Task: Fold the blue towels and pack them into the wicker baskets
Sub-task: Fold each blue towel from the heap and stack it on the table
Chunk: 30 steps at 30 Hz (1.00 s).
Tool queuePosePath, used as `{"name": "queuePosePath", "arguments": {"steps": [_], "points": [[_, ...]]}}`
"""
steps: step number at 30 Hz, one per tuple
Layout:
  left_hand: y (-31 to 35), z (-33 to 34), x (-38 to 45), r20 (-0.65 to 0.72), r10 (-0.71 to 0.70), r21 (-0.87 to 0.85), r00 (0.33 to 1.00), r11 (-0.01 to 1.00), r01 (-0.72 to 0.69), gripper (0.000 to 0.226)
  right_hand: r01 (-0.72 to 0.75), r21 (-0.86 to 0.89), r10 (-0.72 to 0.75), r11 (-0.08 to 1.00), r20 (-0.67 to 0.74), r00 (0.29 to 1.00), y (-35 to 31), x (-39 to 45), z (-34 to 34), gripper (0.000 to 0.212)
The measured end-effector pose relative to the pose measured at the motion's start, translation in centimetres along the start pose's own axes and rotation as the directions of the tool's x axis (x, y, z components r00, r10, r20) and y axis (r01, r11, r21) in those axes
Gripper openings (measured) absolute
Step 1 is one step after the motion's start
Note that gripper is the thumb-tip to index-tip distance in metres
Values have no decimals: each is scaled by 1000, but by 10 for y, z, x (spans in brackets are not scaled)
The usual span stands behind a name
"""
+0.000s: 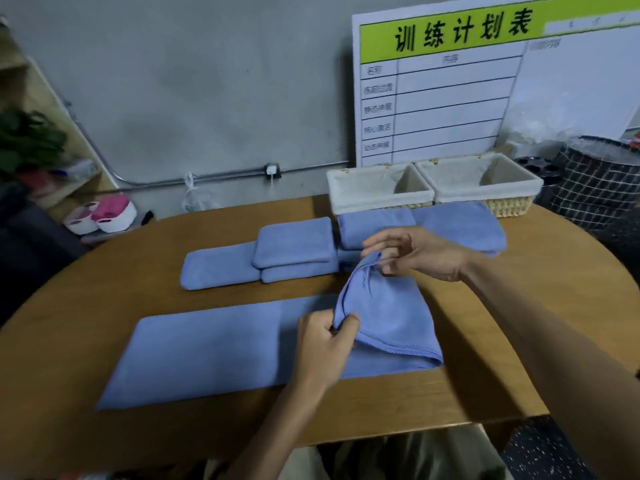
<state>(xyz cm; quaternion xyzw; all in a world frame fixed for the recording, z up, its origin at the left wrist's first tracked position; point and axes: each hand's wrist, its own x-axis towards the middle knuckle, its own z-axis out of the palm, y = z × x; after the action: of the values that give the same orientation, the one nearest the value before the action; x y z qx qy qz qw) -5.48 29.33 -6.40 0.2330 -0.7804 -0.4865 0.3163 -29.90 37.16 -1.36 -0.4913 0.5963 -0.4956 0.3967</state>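
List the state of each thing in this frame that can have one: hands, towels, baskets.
Left hand: pinches the near edge of the long towel.
Right hand: pinches the towel's raised corner.
Long towel: flat on the table, right end lifted mid-fold.
Folded towels: stacked, not yet packed.
Left basket: lined, no towels inside.
Right basket: lined, no towels inside.

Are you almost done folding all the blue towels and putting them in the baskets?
Not yet. Several folded towels sit stacked on the table in front of the baskets. Both hands are folding the long towel: the left hand and right hand each pinch a corner of its lifted end. Both baskets look empty, so all the packing is left.
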Motion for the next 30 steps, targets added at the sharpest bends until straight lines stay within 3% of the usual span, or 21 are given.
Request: {"name": "queuePosePath", "arguments": {"steps": [5,10,14,21,30], "points": [[-18,-52,-22,-73,-91,-27,993,996,89,45,83,-171,-94,982,-58,994,-10,50,60,28],[-39,-82,-27,-114,-164,2,980,986,165,40,109,-171,-109,979,10,994,-17,82,105,12],[-39,-87,-24,-152,-192,-30,970,981,189,40,118,-220,-116,968,21,993,-14,94,130,11],[-27,-128,-15,-247,-179,-54,952,984,171,12,193,-233,-224,953,-114,968,-28,110,148,12],[-44,-201,-24,-442,-172,65,880,973,222,8,304,-274,-341,912,-95,935,-39,168,236,9]]}}
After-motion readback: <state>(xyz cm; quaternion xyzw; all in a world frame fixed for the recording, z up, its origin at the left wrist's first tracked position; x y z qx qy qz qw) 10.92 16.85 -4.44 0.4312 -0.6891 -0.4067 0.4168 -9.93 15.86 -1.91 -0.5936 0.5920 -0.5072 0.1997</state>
